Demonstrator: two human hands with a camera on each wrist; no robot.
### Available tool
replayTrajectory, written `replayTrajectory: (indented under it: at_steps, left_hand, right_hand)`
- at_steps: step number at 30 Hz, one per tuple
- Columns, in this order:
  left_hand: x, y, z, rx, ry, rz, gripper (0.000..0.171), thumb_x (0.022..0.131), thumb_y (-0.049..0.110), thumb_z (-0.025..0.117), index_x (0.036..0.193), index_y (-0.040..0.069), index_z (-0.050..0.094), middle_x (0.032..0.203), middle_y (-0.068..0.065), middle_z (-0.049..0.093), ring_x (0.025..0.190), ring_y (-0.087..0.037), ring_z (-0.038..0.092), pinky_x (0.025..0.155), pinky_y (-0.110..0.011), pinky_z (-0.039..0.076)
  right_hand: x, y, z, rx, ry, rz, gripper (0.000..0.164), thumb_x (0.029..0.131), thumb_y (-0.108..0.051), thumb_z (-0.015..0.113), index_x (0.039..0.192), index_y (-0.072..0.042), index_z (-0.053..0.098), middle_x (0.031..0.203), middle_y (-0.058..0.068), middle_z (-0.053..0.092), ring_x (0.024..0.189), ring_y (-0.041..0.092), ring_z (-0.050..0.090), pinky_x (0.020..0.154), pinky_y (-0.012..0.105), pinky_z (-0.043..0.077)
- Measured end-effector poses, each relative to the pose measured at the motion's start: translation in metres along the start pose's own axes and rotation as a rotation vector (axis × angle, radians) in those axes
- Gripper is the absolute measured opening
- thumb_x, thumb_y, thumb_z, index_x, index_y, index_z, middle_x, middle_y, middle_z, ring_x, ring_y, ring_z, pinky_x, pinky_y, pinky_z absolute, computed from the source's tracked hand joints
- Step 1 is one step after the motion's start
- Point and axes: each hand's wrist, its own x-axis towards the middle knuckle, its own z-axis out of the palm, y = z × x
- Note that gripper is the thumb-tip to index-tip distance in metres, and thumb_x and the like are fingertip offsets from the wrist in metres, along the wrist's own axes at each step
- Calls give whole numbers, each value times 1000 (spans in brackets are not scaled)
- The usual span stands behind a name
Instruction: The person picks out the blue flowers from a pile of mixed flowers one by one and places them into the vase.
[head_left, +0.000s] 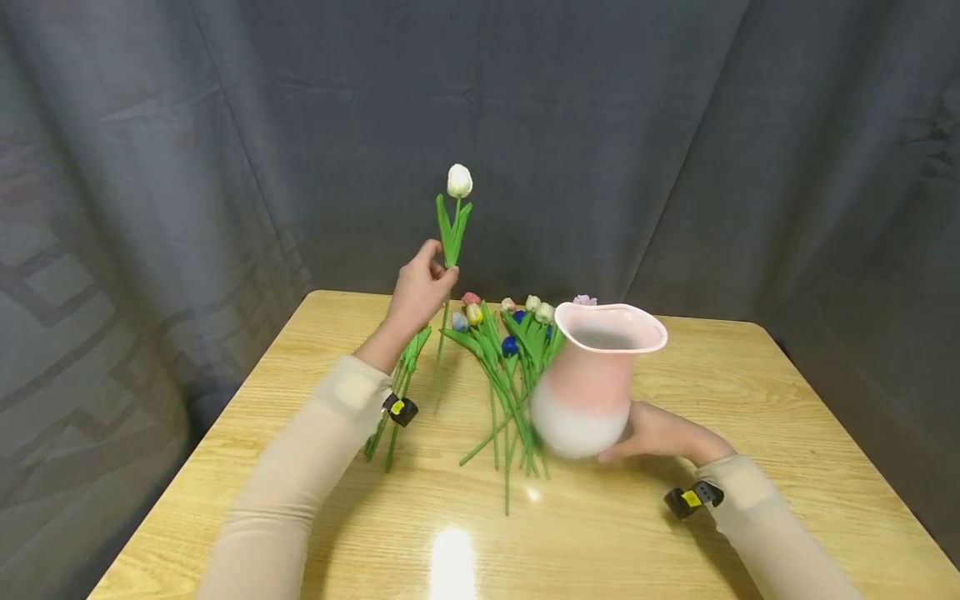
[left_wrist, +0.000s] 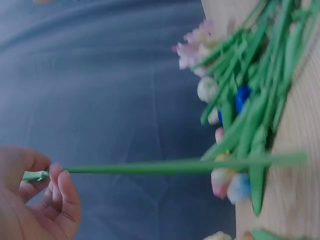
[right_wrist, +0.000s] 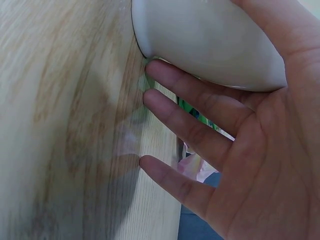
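Between thumb and fingers, my left hand (head_left: 423, 287) pinches the stem of a white tulip (head_left: 460, 181) and holds it upright above the table's far part. Its bare green stem (left_wrist: 150, 166) stretches past the hand in the left wrist view. My right hand (head_left: 663, 433) holds a pink-and-white vase (head_left: 592, 379) low on its side, near the base. The vase leans, its wavy mouth turned up and to the right. From the right wrist, three fingers (right_wrist: 185, 125) show nearly straight beside the vase's white lower part, close over the wood; the thumb lies across its other side.
Several tulips (head_left: 517, 367) in blue, white, yellow and pink lie heaped left of the vase, stems toward the front. More green stems (head_left: 401, 383) lie beneath the left forearm. A lilac flower (head_left: 585, 300) shows behind the vase. Grey curtains (head_left: 525, 150) surround the wooden table (head_left: 750, 400).
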Motion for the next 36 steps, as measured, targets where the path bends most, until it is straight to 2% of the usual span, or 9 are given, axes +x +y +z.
replayTrajectory:
  at_steps: [4, 9, 15, 20, 26, 33, 36]
  left_hand:
    - [1, -16, -13, -8, 1, -38, 27, 98, 27, 56, 121, 12, 52, 80, -6, 56, 55, -17, 54, 52, -29, 42]
    - [-1, -38, -22, -78, -9, -118, 24, 100, 28, 54, 116, 10, 53, 73, -4, 48, 54, -22, 57, 47, -26, 44]
    - [-9, -68, -26, -94, -52, -223, 23, 101, 24, 51, 111, 4, 54, 71, -4, 46, 49, -12, 51, 55, -33, 52]
    - [-17, -93, -25, -60, -108, -308, 25, 101, 23, 49, 111, 0, 53, 70, -4, 48, 50, -11, 51, 54, -28, 51]
    - [-27, -112, -19, -9, -181, -368, 22, 100, 19, 49, 106, -2, 52, 68, -4, 49, 52, -11, 53, 63, -39, 58]
    - [-35, -126, -13, 25, -243, -436, 20, 100, 18, 49, 103, -1, 52, 67, -3, 50, 53, -10, 53, 53, -24, 52]
    - [-36, -127, -12, 38, -256, -444, 19, 100, 18, 50, 103, -1, 52, 67, -5, 51, 54, -12, 54, 53, -24, 52]
  right_hand:
    - [-1, 1, 0, -6, 4, -1, 88, 71, -35, 85, 141, -5, 42, 136, 13, 55, 125, 34, 51, 107, 57, 35]
    - [-2, 0, -1, -1, 9, -2, 89, 70, -36, 85, 142, -5, 41, 137, 13, 54, 126, 33, 50, 107, 57, 34]
    - [-1, 2, 1, -5, 2, -6, 87, 72, -36, 85, 142, -7, 42, 136, 10, 55, 125, 27, 51, 108, 51, 37]
    - [-1, 0, 1, -5, -8, -14, 84, 73, -35, 84, 141, -8, 43, 136, 9, 55, 124, 27, 52, 107, 51, 37]
    - [-1, 0, 0, 5, -8, -7, 85, 72, -33, 85, 141, -8, 42, 136, 9, 55, 125, 29, 52, 108, 50, 37]
    - [-1, 0, 0, 4, -4, 1, 85, 72, -34, 85, 141, -9, 43, 136, 9, 55, 125, 30, 52, 108, 52, 36]
    - [-1, -1, 0, 0, -5, 5, 85, 72, -35, 85, 141, -9, 43, 136, 9, 55, 125, 31, 52, 107, 54, 36]
